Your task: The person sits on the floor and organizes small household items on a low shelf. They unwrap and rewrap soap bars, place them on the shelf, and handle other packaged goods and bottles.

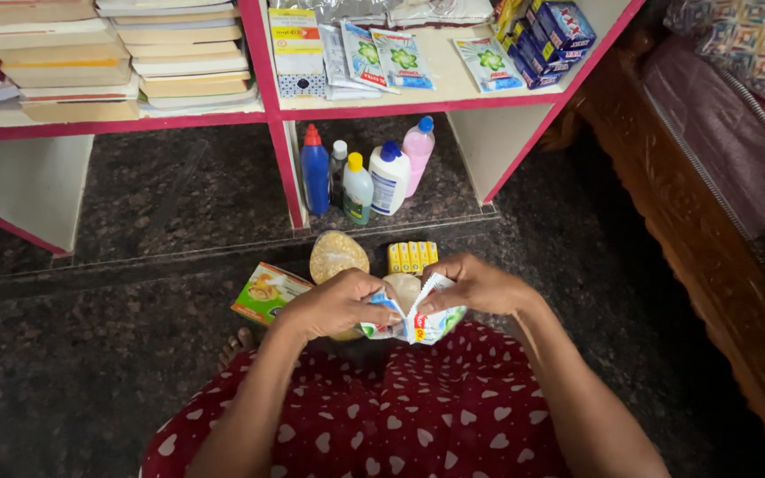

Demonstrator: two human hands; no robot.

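Left hand: your left hand (334, 304) is closed on the left half of the small white plastic sachet with green and red print (418, 320), thumb on top and the fingers curled under it.
Right hand: your right hand (478, 283) pinches the right half of the same sachet near its upper edge; the two hands are close together, almost touching over the packet.
Sachet place: it is held in the air above your lap, over the red cloth with white hearts (400, 416), just in front of the things on the floor.
Grip advice: keep both pinches close to the fold in the middle, I think; then the pull stays short and the packet should not rip far down.
Direction: it seems better to pull the halves apart slowly and keep the opening turned up, because the content could spill on the cloth.
Below the hands: a round pale yellow scrub pad (338, 254), a row of small yellow packets (413, 257) and a green and orange carton (269, 293) lie on the dark stone floor (90, 354).
Further back: plastic bottles, blue, white and pink (365, 177), stand under the white shelf with pink edges (374, 110).
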